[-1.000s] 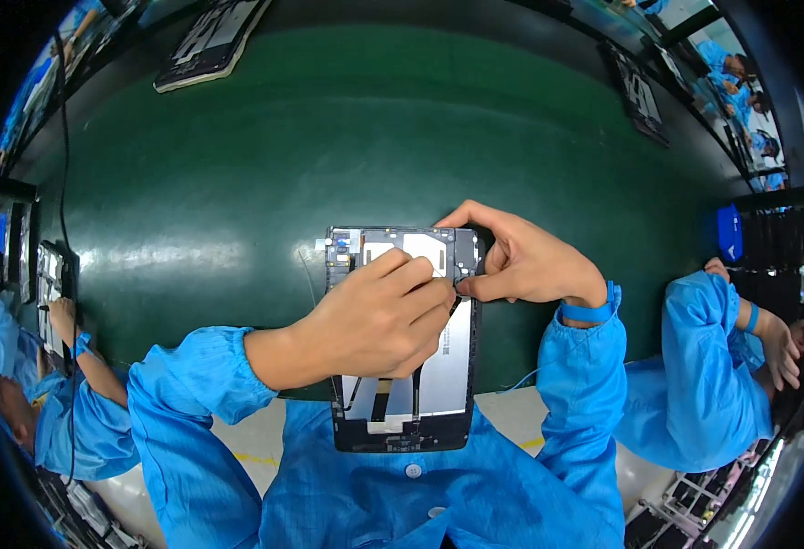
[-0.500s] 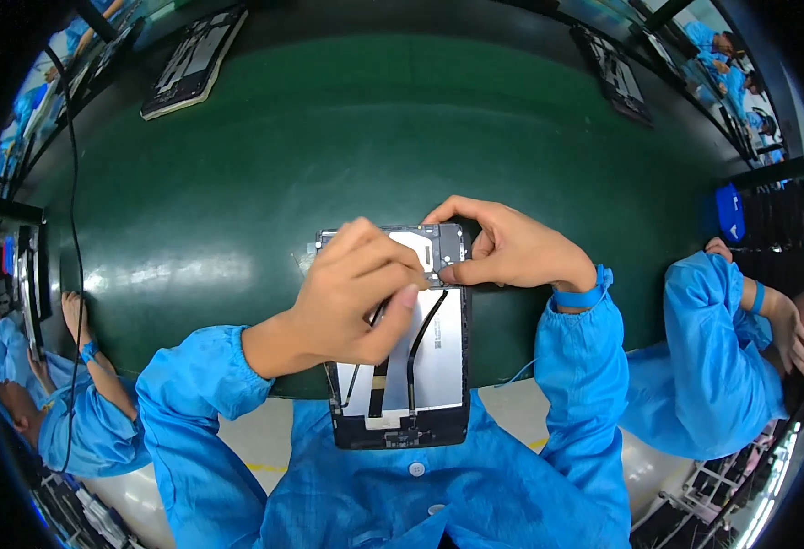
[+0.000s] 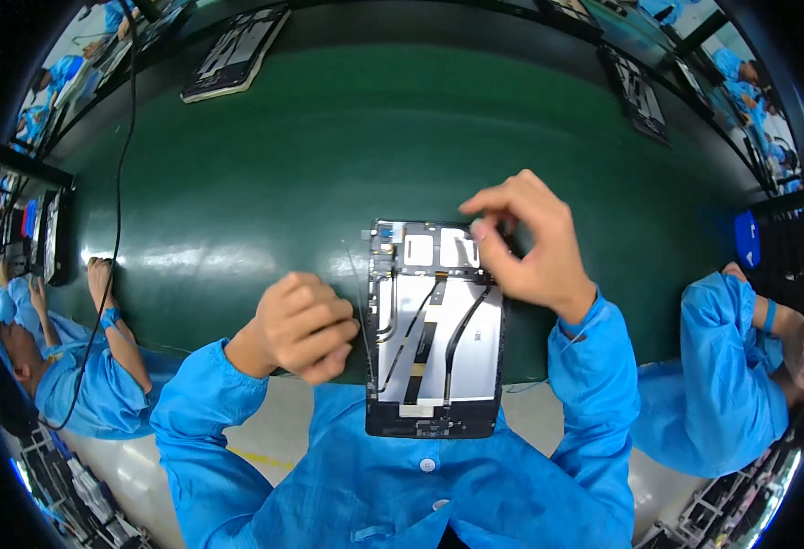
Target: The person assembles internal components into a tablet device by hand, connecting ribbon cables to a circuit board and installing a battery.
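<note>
An opened tablet [image 3: 477,339] with its inside facing up lies at the table's near edge, its lower end reaching over my lap. Silver plates, black ribbon cables and two bright squares near its top show. My left hand [image 3: 306,328] is closed in a loose fist just left of the tablet; whatever its fingers hold, if anything, is hidden. A thin dark line runs beside the tablet's left edge, too fine to name. Above the tablet's upper right corner hovers my right hand [image 3: 539,242], thumb and forefinger a little apart, with nothing visible between them.
A green mat [image 3: 329,137] covers the table. Another opened tablet [image 3: 237,55] lies far left, and a similar one [image 3: 635,91] far right. A black cable [image 3: 120,174] hangs on the left. Co-workers in blue sit on both sides; a blue object [image 3: 747,240] is at right.
My left hand has left the tablet's top and moved down to its left side. My right hand has lifted off the upper right corner. The upper right square, grey before, now looks bright.
</note>
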Available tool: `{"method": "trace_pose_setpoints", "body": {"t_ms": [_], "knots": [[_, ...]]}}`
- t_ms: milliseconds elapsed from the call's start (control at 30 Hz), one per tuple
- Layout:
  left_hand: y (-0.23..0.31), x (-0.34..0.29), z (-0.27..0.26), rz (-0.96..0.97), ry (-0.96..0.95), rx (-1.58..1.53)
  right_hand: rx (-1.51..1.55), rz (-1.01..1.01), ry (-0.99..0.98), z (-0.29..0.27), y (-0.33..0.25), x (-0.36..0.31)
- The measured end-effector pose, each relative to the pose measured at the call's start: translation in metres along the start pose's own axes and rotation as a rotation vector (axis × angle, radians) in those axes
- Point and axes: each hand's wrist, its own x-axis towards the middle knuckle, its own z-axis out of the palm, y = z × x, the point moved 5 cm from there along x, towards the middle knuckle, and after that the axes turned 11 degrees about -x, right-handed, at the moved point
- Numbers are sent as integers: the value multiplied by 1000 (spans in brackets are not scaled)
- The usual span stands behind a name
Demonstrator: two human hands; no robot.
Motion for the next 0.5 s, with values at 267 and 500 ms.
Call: {"method": "trace_pose_setpoints", "body": {"t_ms": [267,500], "knots": [[-7,5,25,-737,94,-152,-65,-289,50,30,-39,-28],[-11,14,37,-1065,83,-430,7,-48,256,17,-5,-30]]}}
